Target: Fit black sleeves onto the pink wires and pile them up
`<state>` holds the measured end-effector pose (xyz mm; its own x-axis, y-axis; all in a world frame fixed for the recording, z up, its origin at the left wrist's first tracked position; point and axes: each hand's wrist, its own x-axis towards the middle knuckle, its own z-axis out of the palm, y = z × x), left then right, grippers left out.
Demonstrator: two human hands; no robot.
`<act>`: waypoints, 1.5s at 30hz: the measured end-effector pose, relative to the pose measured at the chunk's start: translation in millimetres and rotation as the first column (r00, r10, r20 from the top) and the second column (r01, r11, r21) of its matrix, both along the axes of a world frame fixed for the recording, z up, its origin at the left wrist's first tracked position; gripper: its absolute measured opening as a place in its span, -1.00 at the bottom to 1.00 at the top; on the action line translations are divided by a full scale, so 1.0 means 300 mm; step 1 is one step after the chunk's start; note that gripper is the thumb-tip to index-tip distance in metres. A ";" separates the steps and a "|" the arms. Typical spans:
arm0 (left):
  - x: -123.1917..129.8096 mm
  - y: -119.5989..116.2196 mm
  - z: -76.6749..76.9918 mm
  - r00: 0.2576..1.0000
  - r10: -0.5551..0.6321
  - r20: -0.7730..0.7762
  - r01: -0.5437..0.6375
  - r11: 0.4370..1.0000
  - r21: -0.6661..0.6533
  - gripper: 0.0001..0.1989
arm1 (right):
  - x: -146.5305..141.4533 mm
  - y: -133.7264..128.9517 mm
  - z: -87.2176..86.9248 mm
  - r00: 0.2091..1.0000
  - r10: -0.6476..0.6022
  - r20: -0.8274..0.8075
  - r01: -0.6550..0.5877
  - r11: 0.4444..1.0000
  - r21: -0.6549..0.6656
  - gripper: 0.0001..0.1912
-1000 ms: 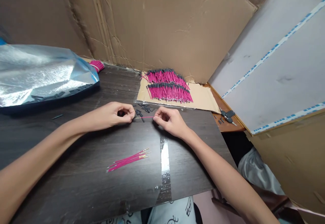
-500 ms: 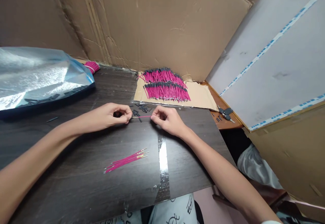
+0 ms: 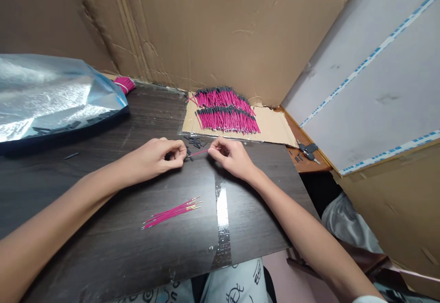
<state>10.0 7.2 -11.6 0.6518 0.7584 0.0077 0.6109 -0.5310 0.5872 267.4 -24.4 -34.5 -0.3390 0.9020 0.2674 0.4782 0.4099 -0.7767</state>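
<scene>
Between my two hands a thin pink wire [image 3: 200,152] is stretched just above the dark table. My right hand [image 3: 231,156] pinches it near its right end. The fingertips of my left hand [image 3: 169,157] are closed at the wire's left, metal-tipped end, on what looks like a short black tube, mostly hidden by the fingers. Loose black tubes [image 3: 195,142] lie just behind the wire. Nearer to me lies a small bundle of pink wires [image 3: 170,213] with gold-coloured tips pointing right.
Two rows of pink wires with black ends [image 3: 228,119] lie on a cardboard sheet [image 3: 275,126] at the back. A silvery bag [image 3: 62,96] stands left, with a tied pink bundle [image 3: 124,84] behind it. Dark-handled cutters [image 3: 308,151] lie right. Cardboard walls [image 3: 213,28] enclose the table's back.
Both hands have shifted slightly right and closer together. The wire now slants, its right end higher than its left. The view has tilted a little.
</scene>
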 end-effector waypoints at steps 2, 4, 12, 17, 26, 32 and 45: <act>0.007 -0.003 -0.008 1.000 -0.006 0.013 0.006 1.000 0.014 -0.78 | 0.003 0.003 -0.001 1.000 -0.006 0.002 0.006 1.000 0.002 -0.82; 0.010 -0.004 -0.015 1.000 -0.001 0.030 0.000 1.000 0.014 -0.79 | 0.005 0.006 -0.004 1.000 -0.004 0.003 0.004 1.000 0.011 -0.83; 0.014 -0.009 -0.014 0.993 0.070 0.090 -0.068 0.997 -0.031 -0.76 | 0.005 0.010 -0.004 1.000 0.011 -0.004 -0.011 1.000 -0.015 -0.86; 0.007 0.004 -0.016 0.984 0.086 0.153 -0.066 0.989 -0.131 -0.69 | 0.005 0.009 -0.009 1.000 -0.005 0.005 0.005 0.999 -0.033 -0.78; -0.006 0.021 -0.010 0.956 0.161 0.245 -0.098 0.963 -0.252 -0.60 | 0.006 0.010 -0.010 0.999 0.015 0.033 -0.015 1.000 -0.008 -0.84; -0.012 0.021 -0.015 0.933 0.204 0.295 -0.103 0.940 -0.325 -0.59 | 0.008 0.010 -0.011 0.999 0.026 0.032 -0.026 1.000 -0.010 -0.84; 0.008 -0.005 -0.024 0.814 0.312 0.491 0.073 0.783 -0.618 -0.57 | 0.006 0.004 -0.016 0.996 0.086 0.021 -0.086 0.996 -0.012 -0.78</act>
<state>12.5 5.6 -18.9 0.5813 0.8009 -0.1439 0.1194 0.0909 0.9887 269.1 -23.3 -39.2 -0.4211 0.8720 0.2496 0.4577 0.4419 -0.7715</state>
